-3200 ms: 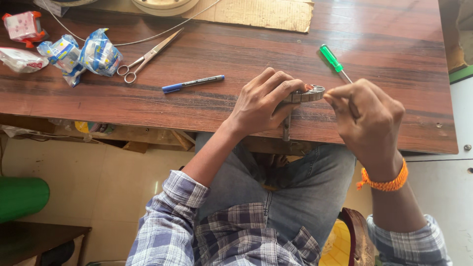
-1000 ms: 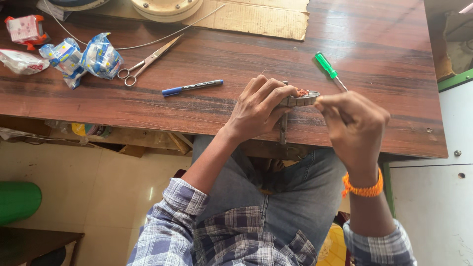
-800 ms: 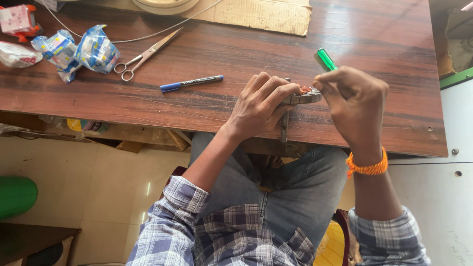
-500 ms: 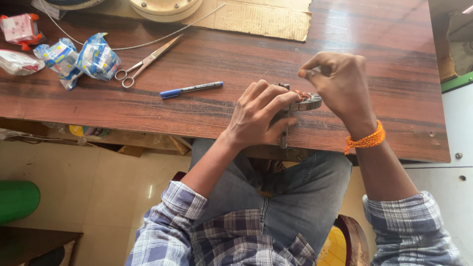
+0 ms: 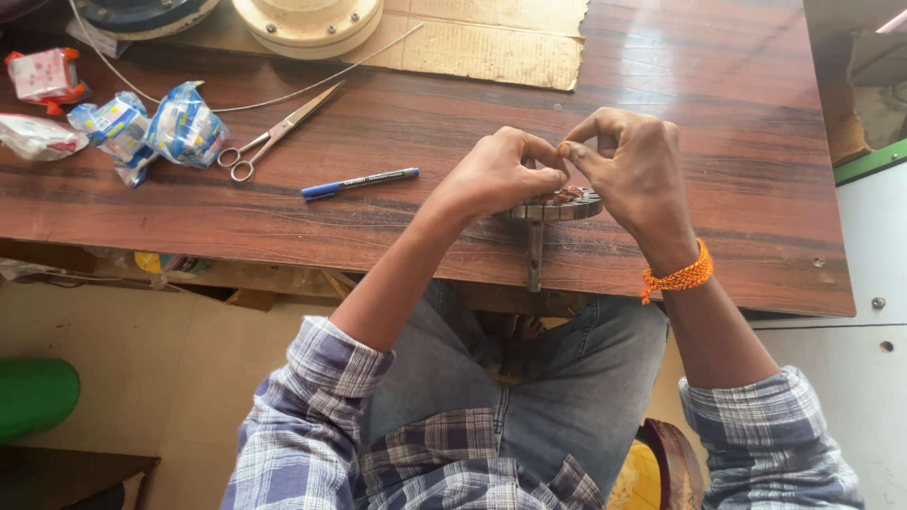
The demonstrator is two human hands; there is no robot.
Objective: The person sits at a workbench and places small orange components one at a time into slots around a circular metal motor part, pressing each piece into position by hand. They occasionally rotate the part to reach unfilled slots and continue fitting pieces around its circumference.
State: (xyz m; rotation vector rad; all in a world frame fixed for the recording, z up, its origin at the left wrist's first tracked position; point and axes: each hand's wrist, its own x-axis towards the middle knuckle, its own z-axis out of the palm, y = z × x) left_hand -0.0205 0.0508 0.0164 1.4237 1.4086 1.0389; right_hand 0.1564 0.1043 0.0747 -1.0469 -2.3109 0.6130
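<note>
Toothed metal disc [image 5: 557,204] w/ a shaft hanging down over the wooden table [image 5: 756,189] edge is seen in the head view, sitting at the near edge betw. both hands; reddish winding shows on top, so work on it looks part done, amt left can't be told. Left hand [image 5: 501,175] is curled over the disc's left side, fingers closed on it, while right hand [image 5: 633,161] is pinched thumb-to-forefinger just above it, whatever is pinched being too small to tell. Blue pen [image 5: 360,182], scissors [image 5: 274,132] & wrapped packets [image 5: 151,127] are left well apart, untouched.
</note>
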